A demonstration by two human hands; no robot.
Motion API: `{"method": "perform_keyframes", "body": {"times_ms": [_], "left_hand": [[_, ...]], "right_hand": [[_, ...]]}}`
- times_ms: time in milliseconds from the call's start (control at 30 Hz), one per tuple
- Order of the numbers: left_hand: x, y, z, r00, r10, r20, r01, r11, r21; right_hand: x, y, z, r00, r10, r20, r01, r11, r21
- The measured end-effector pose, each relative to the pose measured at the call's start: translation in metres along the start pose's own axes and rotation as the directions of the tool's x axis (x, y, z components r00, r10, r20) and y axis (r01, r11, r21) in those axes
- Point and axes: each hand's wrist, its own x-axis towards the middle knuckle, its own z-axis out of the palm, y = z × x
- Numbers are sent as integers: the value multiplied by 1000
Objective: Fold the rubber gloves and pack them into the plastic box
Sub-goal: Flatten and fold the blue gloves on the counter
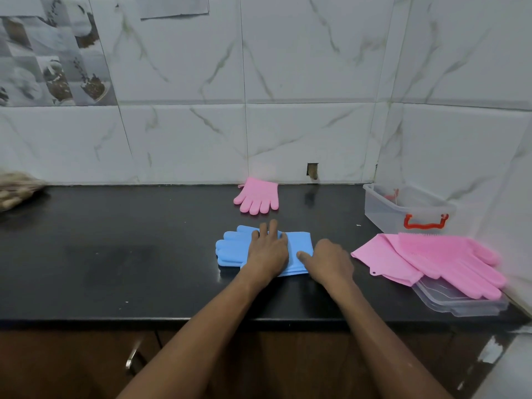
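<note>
Blue rubber gloves [233, 249] lie flat on the black counter [115, 254], fingers pointing left. My left hand [269, 247] presses flat on their middle with straight fingers. My right hand [328, 259] rests on the cuff end, thumb on the blue rubber, the other fingers hidden behind the hand. A folded pink glove [257, 195] lies by the back wall. Pink bristled gloves [440, 257] lie at the right, partly on the clear lid [460, 300]. The clear plastic box [406, 210] with a red latch stands open at the back right.
A tiled wall closes the back and the right side. A brownish cloth-like thing [17, 188] sits at the far left edge. The counter's front edge [201, 321] runs above wooden cabinet doors with a metal handle [134, 358].
</note>
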Motion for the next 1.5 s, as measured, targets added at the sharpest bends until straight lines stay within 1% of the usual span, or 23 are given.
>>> {"method": "perform_keyframes", "body": {"times_ms": [67, 133, 200, 267, 300, 333, 367, 467, 567, 733, 767, 800, 867, 900, 933, 1033, 1100, 1167, 1233, 1267, 1333, 1433, 1500], "left_hand": [[0, 0, -2, 1000, 2, 18, -1, 999, -50], [1, -1, -10, 998, -17, 64, 28, 985, -172], [7, -7, -29, 987, -68, 144, 125, 891, -436], [13, -18, -46, 962, -77, 263, 256, 601, -758], [13, -22, -50, 938, -41, 345, 335, 369, -867], [13, -25, -52, 905, 17, 424, 419, 123, -899], [13, -28, -52, 868, 89, 488, 494, -66, -867], [19, -36, -46, 805, 246, 540, 593, -330, -734], [26, -39, -40, 798, 206, 566, 578, -526, -624], [21, -30, -38, 775, -71, 628, 551, -412, -726], [20, -32, -38, 784, -154, 602, 529, -341, -777], [20, -37, -38, 802, -271, 532, 486, -220, -846], [18, -50, -35, 832, -476, 284, 395, 148, -907], [16, -56, -31, 838, -510, 195, 373, 275, -886], [13, -60, -26, 847, -507, 159, 362, 331, -871], [5, -58, -10, 878, -452, 155, 330, 340, -880], [2, -50, -3, 890, -451, 63, 283, 439, -853], [0, -42, 2, 898, -440, -32, 232, 534, -813], [-1, -39, 6, 906, -418, -62, 210, 572, -793], [-2, -38, 8, 910, -410, -65, 207, 583, -786], [-4, -38, 12, 917, -393, -74, 192, 595, -780], [-5, -38, 13, 908, -410, -92, 173, 564, -807], [-7, -41, 11, 881, -462, -99, 173, 511, -842]], "right_hand": [[-5, -4, -1, 995, 67, 78, -76, 990, 121], [-4, -7, -2, 989, 104, 107, -135, 928, 347], [0, -11, -11, 993, 103, 55, -116, 854, 506], [3, -14, -26, 991, 55, -122, 7, 889, 458], [3, -15, -33, 978, 8, -208, 80, 909, 408], [1, -16, -36, 960, -53, -276, 156, 918, 365], [-2, -18, -37, 942, -123, -311, 229, 916, 331], [-22, -23, -23, 919, -317, -233, 372, 893, 255], [-42, -30, -1, 898, -417, -139, 436, 887, 153], [-40, -35, 15, 930, -367, -3, 367, 929, 50], [-39, -33, 17, 914, -404, 32, 404, 914, -14], [-38, -31, 20, 891, -451, 54, 454, 888, -74], [-36, -27, 23, 850, -521, 80, 527, 840, -127], [-36, -25, 25, 840, -536, 91, 543, 828, -136], [-37, -24, 27, 831, -546, 106, 556, 820, -138], [-40, -25, 28, 814, -527, 242, 553, 832, -46], [-32, -31, 18, 810, -487, 327, 492, 868, 73], [-19, -36, 4, 870, -424, 252, 355, 893, 277], [-2, -32, -8, 977, -195, 88, 134, 879, 457], [7, -29, -11, 990, -99, 96, 37, 864, 502], [16, -28, -11, 969, -34, 244, -117, 810, 574], [18, -40, -9, 931, -53, 360, -163, 822, 545], [17, -48, -6, 914, -87, 397, -201, 753, 626]]}}
